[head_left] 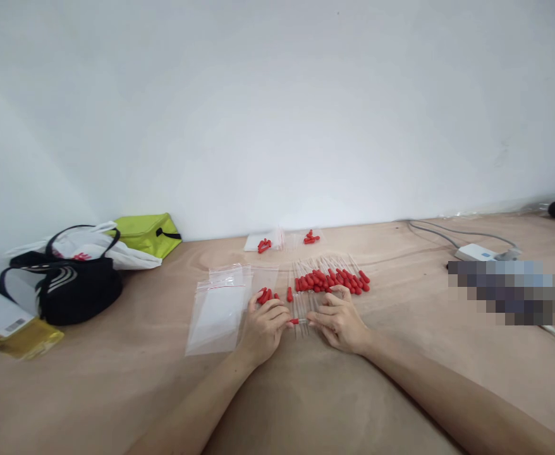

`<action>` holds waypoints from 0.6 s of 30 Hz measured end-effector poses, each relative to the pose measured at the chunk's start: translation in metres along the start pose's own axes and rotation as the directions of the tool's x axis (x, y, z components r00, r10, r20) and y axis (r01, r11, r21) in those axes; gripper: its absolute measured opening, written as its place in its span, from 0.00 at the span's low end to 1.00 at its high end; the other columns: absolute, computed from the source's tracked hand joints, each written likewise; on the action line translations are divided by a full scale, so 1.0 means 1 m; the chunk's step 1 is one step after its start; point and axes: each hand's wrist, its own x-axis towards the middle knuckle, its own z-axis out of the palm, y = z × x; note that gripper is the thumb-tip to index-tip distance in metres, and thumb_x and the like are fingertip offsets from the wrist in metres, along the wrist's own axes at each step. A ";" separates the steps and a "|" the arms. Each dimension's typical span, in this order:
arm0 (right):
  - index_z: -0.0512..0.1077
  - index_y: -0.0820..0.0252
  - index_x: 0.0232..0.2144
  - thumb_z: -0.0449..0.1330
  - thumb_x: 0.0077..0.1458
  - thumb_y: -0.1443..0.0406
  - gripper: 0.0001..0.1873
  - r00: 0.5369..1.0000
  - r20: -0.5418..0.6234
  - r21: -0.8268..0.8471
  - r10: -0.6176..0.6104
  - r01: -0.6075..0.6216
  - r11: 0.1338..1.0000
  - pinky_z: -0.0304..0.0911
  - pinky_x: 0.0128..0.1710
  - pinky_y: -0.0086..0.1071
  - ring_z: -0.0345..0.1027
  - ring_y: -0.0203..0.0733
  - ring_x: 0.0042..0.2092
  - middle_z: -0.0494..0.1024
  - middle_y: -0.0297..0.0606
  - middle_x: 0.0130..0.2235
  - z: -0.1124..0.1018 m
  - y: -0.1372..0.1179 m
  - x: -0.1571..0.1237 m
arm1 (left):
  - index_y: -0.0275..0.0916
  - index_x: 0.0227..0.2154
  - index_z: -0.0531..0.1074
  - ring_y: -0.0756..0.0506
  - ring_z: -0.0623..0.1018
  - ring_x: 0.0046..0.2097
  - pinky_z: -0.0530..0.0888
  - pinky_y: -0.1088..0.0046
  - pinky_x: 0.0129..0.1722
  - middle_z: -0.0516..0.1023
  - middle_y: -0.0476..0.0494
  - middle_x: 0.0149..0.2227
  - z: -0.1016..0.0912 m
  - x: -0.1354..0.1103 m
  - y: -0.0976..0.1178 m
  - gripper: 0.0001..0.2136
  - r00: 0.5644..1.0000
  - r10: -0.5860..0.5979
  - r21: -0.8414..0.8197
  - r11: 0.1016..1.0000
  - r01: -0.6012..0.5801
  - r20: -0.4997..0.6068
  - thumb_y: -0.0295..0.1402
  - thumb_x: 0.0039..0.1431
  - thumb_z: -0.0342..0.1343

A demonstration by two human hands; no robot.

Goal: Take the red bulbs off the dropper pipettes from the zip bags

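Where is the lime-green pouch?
The lime-green pouch sits far left in the head view, against the wall, behind the white plastic bag and black handbag.

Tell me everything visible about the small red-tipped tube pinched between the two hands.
The red-tipped tube is a thin clear stem, glass or plastic, with a small red rubbery-looking cap at the end toward the left hand. It sits roughly level, low over the wooden table. The left hand pinches the red cap; the right hand pinches the clear end. Fingertips hide most of it. A row of like pieces lies just behind.
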 end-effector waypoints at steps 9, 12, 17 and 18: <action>0.73 0.55 0.30 0.50 0.55 0.65 0.11 1.000 -0.013 0.004 -0.004 0.004 1.000 0.44 0.46 0.42 0.56 0.36 0.30 0.69 0.31 0.19 0.001 -0.001 0.000 | 0.41 0.27 0.70 0.47 0.73 0.38 0.55 0.59 0.48 0.78 0.51 0.31 -0.001 0.001 0.002 0.11 1.000 0.011 -0.014 1.000 -0.011 -0.003 0.29 0.59 0.44; 0.74 0.54 0.30 0.51 0.54 0.64 0.11 1.000 -0.001 -0.002 0.025 -0.025 1.000 0.44 0.46 0.42 0.57 0.36 0.30 0.69 0.31 0.18 -0.002 0.001 -0.002 | 0.41 0.26 0.70 0.47 0.73 0.36 0.61 0.62 0.43 0.77 0.49 0.31 -0.001 -0.003 -0.004 0.11 1.000 -0.010 0.000 1.000 0.010 -0.016 0.29 0.59 0.44; 0.73 0.53 0.34 0.51 0.55 0.64 0.10 0.982 -0.081 0.001 0.171 -0.172 0.985 0.45 0.42 0.39 0.59 0.35 0.30 0.73 0.31 0.23 -0.005 0.008 -0.004 | 0.40 0.30 0.70 0.47 0.72 0.36 0.69 0.69 0.36 0.74 0.45 0.33 -0.006 -0.008 -0.024 0.10 0.965 -0.167 -0.059 0.986 0.158 -0.203 0.31 0.59 0.43; 0.73 0.53 0.35 0.51 0.55 0.64 0.11 0.974 -0.098 -0.004 0.206 -0.207 0.978 0.45 0.41 0.38 0.60 0.35 0.31 0.75 0.32 0.24 -0.004 0.008 -0.004 | 0.40 0.31 0.70 0.47 0.72 0.37 0.69 0.69 0.37 0.73 0.45 0.34 -0.006 -0.008 -0.028 0.10 0.946 -0.212 -0.074 0.977 0.200 -0.243 0.32 0.59 0.43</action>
